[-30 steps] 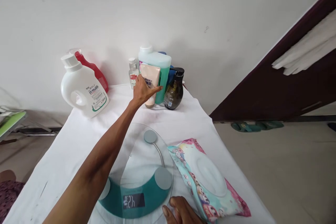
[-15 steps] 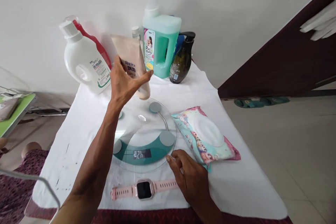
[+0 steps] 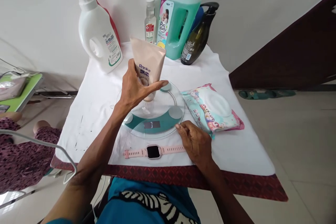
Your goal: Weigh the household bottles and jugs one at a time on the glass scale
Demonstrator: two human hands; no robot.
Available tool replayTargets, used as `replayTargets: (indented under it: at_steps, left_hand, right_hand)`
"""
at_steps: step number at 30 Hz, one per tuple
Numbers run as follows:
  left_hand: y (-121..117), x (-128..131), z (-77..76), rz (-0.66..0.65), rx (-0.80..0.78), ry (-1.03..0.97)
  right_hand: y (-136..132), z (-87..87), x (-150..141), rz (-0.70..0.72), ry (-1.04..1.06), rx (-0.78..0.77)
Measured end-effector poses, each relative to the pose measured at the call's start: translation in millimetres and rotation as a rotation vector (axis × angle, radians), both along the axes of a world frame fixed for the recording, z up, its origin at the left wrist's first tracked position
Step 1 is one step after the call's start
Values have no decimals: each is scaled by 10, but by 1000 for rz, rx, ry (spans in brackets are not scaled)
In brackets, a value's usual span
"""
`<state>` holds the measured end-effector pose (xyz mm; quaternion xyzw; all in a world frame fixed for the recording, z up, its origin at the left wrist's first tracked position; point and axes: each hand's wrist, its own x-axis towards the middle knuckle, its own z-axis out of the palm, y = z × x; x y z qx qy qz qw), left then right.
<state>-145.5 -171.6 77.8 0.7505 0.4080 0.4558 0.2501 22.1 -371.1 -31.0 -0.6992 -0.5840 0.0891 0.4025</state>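
My left hand (image 3: 135, 87) is wrapped round a beige Rejoice squeeze tube (image 3: 149, 59), cap end down, over the round glass scale (image 3: 157, 133). Whether the tube touches the glass I cannot tell. The scale has a teal band with a small display whose marks are too faint to read. Loosely curled into a fist, my right hand (image 3: 196, 141) rests on the white cloth by the scale's lower right edge, with nothing visible in it. A pink-strapped smartwatch (image 3: 153, 151) lies flat in front of the scale, its right strap end reaching my right hand. To the right lies a wipes packet (image 3: 210, 108).
Along the wall stand a white detergent jug (image 3: 98, 31) with a red bottle behind it, a small clear bottle (image 3: 150, 21), a green Pao dudu jug (image 3: 181, 17) and a dark pump bottle (image 3: 198, 38). A person's patterned clothing (image 3: 23, 157) shows at left.
My view has tipped down, showing the table's front edge and my blue clothing. My left hand has brought the tube lower over the scale. The display's digits have given way to faint marks.
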Motion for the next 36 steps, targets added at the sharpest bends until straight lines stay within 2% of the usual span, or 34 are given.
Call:
replayTargets:
  at_steps: [4, 6, 9, 12, 15, 17, 23, 30, 36]
  left_hand:
    - [-13, -160, -30, -104, 32, -28]
    - [11, -303, -100, -88, 18, -74]
    - [82, -563, -316, 82, -46, -143]
    - [145, -804, -621, 271, -141, -188]
    - [177, -949, -871, 350, -240, -209]
    - [191, -982, -950, 354, -272, -222]
    - [220, -970, -943, 347, -299, -227]
    - [223, -997, -955, 376, -317, -124]
    - [220, -997, -951, 393, -338, -83]
  right_hand:
    - [1, 3, -7, -11, 8, -23]
    - [2, 2, -6, -10, 14, -26]
    - [5, -5, -7, -14, 11, -22]
    - [8, -16, -11, -23, -1, -15]
    - [11, -22, -11, -25, -21, -10]
    - [13, -21, -6, -24, -38, -11]
    - [20, -10, 13, -7, -83, -29]
    - [25, -17, 6, -11, -100, -10]
    - [38, -14, 4, -7, -129, 63]
